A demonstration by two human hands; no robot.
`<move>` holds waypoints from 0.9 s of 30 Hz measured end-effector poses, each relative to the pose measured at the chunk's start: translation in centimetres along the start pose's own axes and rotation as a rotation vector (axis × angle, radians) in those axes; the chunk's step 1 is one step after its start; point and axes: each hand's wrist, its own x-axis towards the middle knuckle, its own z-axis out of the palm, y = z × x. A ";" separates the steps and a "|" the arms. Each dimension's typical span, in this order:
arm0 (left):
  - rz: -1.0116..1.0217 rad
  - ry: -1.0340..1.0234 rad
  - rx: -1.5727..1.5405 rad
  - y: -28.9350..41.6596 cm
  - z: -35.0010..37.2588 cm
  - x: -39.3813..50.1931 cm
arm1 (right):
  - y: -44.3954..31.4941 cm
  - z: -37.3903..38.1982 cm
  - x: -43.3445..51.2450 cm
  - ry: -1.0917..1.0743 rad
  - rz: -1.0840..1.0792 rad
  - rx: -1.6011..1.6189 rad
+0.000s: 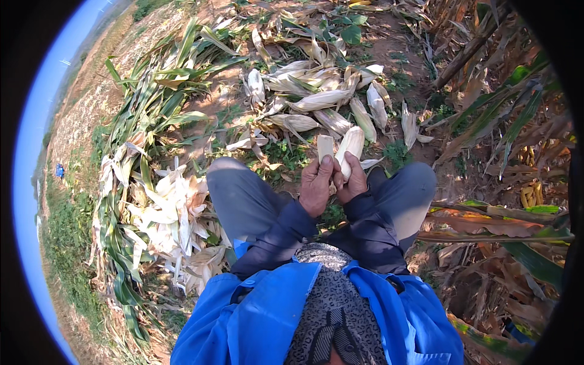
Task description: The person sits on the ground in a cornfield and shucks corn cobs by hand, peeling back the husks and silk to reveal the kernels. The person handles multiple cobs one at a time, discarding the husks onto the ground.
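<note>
In front of my bent knees, both hands are close together. My right hand (354, 181) grips an ear of corn (351, 145) by its lower end, its pale inner husk wrapped around it and its top tilted up and away. A flat, pale strip of corn husk (325, 147) stands up from my left hand (315, 182), pinched under the thumb. The fingers of the two hands meet near the base of the ear. Whether the strip is joined to the ear is hidden by my fingers. Just beyond lies a pile of ears in dry husks (319, 98).
Stripped husks (175, 210) are heaped left of my knee, beside cut green corn stalks (150, 105). Dry standing corn plants (511, 127) and a thick brown stick (467, 52) border the right. Some bare yellow ears (531, 195) lie among the leaves there.
</note>
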 end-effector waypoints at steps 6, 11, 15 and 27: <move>-0.442 -0.140 -0.497 3.2 -1.6 0.4 | -0.7 3.2 -1.5 0.012 0.048 -0.015; -0.391 -0.201 -0.533 5.6 -3.2 -0.9 | -2.1 4.7 -2.0 -0.241 0.125 -0.042; -0.168 0.209 -0.103 5.3 -4.6 0.6 | -0.5 4.6 -1.5 -0.153 0.025 -0.276; -0.005 0.199 0.265 0.9 -5.8 1.3 | 1.0 5.4 -2.1 -0.065 -0.104 -0.422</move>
